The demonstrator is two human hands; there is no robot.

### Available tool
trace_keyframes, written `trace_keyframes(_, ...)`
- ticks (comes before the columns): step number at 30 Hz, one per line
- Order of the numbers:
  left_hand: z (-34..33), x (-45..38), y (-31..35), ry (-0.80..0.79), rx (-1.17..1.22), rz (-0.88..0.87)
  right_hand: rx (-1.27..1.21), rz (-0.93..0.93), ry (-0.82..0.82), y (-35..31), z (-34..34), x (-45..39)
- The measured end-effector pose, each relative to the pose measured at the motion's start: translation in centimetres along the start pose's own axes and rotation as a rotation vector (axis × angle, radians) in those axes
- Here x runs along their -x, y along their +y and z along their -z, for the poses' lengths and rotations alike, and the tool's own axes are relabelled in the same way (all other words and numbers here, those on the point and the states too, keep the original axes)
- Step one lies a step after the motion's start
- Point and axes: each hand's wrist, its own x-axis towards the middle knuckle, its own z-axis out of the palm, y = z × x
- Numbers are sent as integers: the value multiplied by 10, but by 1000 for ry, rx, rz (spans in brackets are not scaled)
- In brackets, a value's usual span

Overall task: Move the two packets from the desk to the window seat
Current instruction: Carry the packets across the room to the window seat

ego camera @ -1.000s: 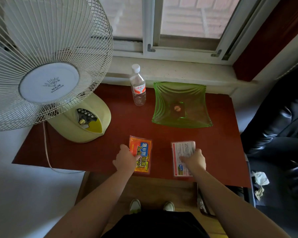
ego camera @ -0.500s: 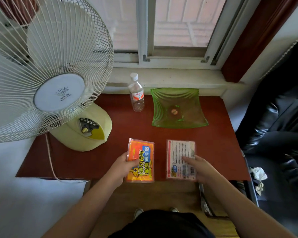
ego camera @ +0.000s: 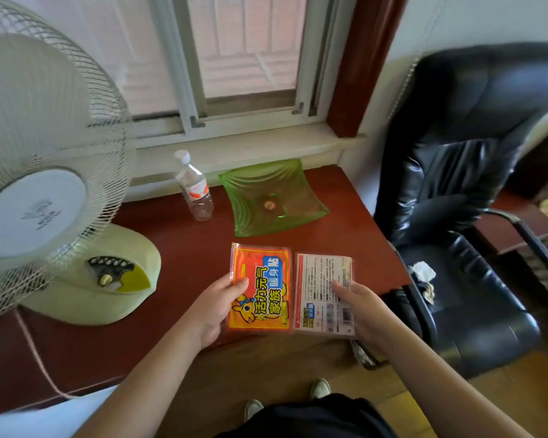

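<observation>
Left hand [ego camera: 214,306]: I see it gripping the orange packet [ego camera: 260,287], frame centre.
Right hand [ego camera: 363,311]: gripping the white packet [ego camera: 323,292], just beside.
Desk [ego camera: 178,245]: under both.

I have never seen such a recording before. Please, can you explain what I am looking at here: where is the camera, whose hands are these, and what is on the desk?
There is no machine here. A person wears a camera on the head, and it looks forward and down, so you see the person's own two arms and hands from above.

The left hand holds an orange packet. The right hand holds a white packet, printed side up. Both packets sit over the near edge of the red desk.

On the desk stand a fan, a water bottle and a green dish with something small in it. Behind them is the window ledge. A black chair stands to the right.
</observation>
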Motion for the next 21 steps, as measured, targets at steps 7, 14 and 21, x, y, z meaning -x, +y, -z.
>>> trace_keyframes(7,-52,-4,12,-159,-199,18,-144,31,158,16,43,50)
trace_keyframes(14,-136,-5,1,-365,-388,56,-381,65,342,41,104,107)
trace_keyframes(21,-253,14,-43,-503,-535,78,-552,152,487,86,175,183)
